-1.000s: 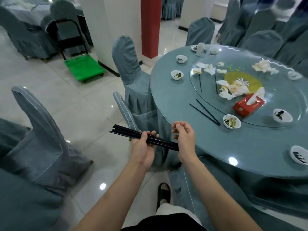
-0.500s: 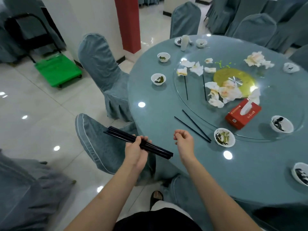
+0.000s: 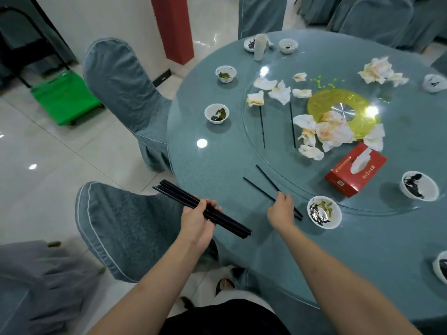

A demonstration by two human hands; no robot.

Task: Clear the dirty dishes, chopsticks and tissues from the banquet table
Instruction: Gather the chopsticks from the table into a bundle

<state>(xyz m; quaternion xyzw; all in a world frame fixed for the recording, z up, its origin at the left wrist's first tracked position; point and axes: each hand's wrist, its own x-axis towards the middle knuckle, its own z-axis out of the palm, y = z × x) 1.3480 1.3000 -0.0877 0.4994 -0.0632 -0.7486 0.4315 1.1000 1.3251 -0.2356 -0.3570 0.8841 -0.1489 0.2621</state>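
The left hand (image 3: 198, 220) is clamped around a bundle of black chopsticks (image 3: 202, 211). The right hand (image 3: 281, 210) pinches a loose chopstick pair (image 3: 263, 187) on the surface (image 3: 217, 165), at nine o'clock from a dirty bowl (image 3: 324, 212).

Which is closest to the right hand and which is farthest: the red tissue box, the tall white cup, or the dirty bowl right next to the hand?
1. Dirty bowl, just right of the right hand.
2. Red tissue box, farther right, on the turntable's edge.
3. Tall white cup, at the table's far side.

Both bare arms reached forward, hands apart.
The left hand (image 3: 197, 217) was curled in a closed grip, palm turned inward, while the right hand (image 3: 281, 211) stretched farther out, knuckles up, fingers bent down and pinching.
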